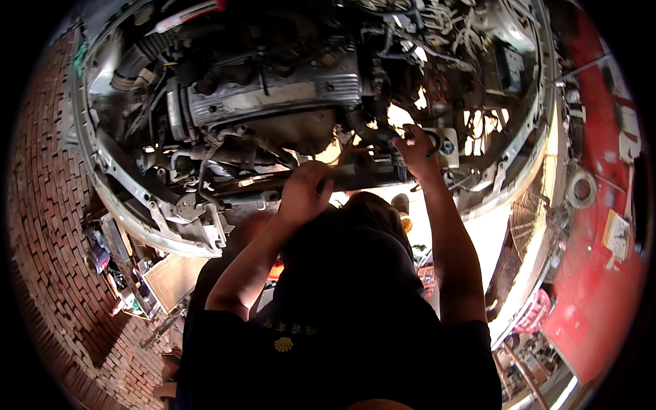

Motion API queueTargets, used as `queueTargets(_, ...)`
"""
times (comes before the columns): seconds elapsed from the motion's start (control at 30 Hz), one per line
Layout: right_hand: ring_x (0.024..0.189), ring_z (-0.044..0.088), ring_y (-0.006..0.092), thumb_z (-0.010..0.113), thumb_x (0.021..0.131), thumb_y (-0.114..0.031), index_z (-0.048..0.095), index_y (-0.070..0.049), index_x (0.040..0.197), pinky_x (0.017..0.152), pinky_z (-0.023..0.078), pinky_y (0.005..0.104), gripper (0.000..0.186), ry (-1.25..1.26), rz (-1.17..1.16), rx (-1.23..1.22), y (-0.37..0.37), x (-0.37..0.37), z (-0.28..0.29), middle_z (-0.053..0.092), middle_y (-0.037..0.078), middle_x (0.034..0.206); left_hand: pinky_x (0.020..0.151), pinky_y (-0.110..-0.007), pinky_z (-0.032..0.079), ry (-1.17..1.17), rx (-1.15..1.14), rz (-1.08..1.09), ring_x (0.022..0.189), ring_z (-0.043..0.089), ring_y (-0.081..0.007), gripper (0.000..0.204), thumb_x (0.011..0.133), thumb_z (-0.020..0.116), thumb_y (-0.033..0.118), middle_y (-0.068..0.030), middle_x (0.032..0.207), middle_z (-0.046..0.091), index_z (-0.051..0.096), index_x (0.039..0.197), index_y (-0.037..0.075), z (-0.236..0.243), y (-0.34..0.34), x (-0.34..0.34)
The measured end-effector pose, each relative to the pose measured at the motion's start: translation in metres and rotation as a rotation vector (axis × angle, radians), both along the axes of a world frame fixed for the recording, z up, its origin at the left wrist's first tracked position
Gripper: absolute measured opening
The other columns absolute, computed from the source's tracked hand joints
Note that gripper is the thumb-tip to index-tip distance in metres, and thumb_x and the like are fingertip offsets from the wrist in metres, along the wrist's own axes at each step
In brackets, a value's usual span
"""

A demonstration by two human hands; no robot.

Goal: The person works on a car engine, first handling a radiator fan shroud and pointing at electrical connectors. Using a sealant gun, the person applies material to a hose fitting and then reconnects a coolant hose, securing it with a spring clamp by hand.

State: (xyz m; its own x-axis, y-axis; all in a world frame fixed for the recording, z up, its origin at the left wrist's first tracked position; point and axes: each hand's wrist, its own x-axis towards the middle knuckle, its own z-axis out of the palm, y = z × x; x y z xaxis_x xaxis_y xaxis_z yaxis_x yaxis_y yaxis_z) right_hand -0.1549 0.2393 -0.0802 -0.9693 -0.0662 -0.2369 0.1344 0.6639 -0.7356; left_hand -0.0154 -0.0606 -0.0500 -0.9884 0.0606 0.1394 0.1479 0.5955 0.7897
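In the open engine bay, my left hand [304, 194] rests at the dark front bar [352, 179], its fingers curled over and the thumb toward the right. What lies under those fingers is mostly hidden. Further right and higher, my right hand [415, 154] reaches in among the hoses with its fingers bent together. A dark curved hose [434, 142] loops just beside it; the hand hides whatever its fingers hold. Close by stands a small whitish reservoir [449, 152]. Behind both hands sits the engine with its ribbed metal valve cover [260, 99].
The car's bare front frame [160, 232] curves around the bay. A ribbed air intake hose [140, 58] lies at the far left. Brick paving [58, 212] spreads on the left, with a flat brown board [174, 283] on it. A red surface [591, 294] stands at the right, near a fan-like wire guard [529, 219].
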Motion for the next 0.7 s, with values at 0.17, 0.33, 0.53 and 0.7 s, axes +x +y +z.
queueTargets(0.17, 0.092, 0.069, 0.0249, 0.079, 0.09, -0.029, 0.069, 0.0, 0.122, 0.082, 0.055, 0.0397, 0.044, 0.098, 0.033, 0.024, 0.004, 0.002, -0.012, 0.075, 0.014, 0.105, 0.091, -0.049, 0.057, -0.012, -0.041, -0.014, 0.105, 0.068, -0.0426, 0.028, 0.088, 0.075, 0.018, -0.0211, 0.112, 0.071, 0.07, 0.111, 0.002, 0.002, -0.001, 0.002)
queueTargets(0.33, 0.087, 0.073, 0.0314, 0.078, 0.094, -0.037, 0.069, 0.0, 0.114, 0.08, 0.056, 0.0416, 0.044, -0.017, 0.314, 0.201, 0.015, -0.022, 0.013, 0.075, 0.019, 0.096, 0.089, -0.049, 0.057, -0.047, -0.036, -0.044, 0.101, 0.068, -0.042, 0.026, 0.089, 0.072, 0.018, -0.0203, 0.109, 0.071, 0.069, 0.109, 0.001, -0.001, -0.004, 0.001)
queueTargets(0.53, 0.063, 0.069, 0.0217, 0.071, 0.099, -0.056, 0.063, -0.004, 0.122, 0.068, 0.056, 0.0402, 0.057, -0.377, 0.4, 0.306, 0.024, -0.042, 0.031, 0.07, 0.013, 0.075, 0.086, -0.049, 0.057, -0.057, -0.012, -0.025, 0.099, 0.068, -0.041, 0.025, 0.09, 0.071, 0.021, -0.0195, 0.105, 0.07, 0.069, 0.107, 0.001, 0.005, -0.001, 0.003)
queueTargets(0.7, 0.052, 0.064, 0.0189, 0.073, 0.098, -0.055, 0.062, -0.01, 0.141, 0.05, 0.053, 0.0368, 0.063, -0.657, 0.363, 0.116, 0.004, -0.062, 0.002, 0.071, 0.01, 0.074, 0.085, -0.047, 0.057, -0.034, -0.094, -0.041, 0.098, 0.069, -0.0365, 0.029, 0.09, 0.074, 0.026, -0.0162, 0.103, 0.07, 0.072, 0.109, 0.004, 0.001, -0.008, 0.01)
